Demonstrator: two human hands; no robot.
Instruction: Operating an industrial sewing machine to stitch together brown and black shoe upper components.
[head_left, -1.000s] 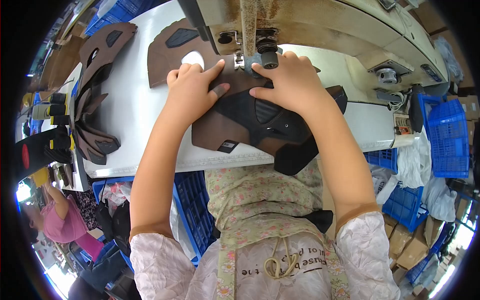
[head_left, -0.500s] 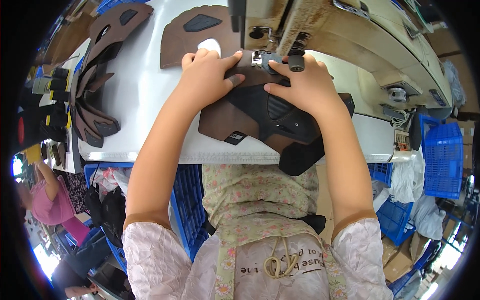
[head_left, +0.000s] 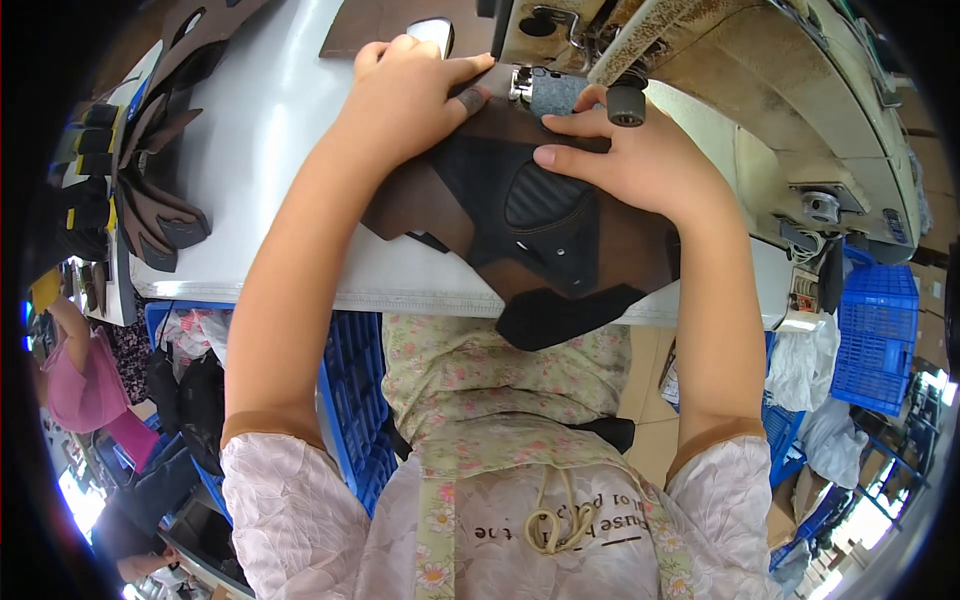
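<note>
Both hands point(head_left: 405, 100) point(head_left: 650, 155) lie spread on the brown-black panel point(head_left: 480, 200), a dark knob point(head_left: 626, 104) partly hiding the right one.

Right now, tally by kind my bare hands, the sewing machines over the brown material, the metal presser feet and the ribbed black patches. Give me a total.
Bare hands: 2 (left hand, right hand)
Sewing machine: 1
Metal presser foot: 1
Ribbed black patch on the brown material: 1
Total: 5
</note>
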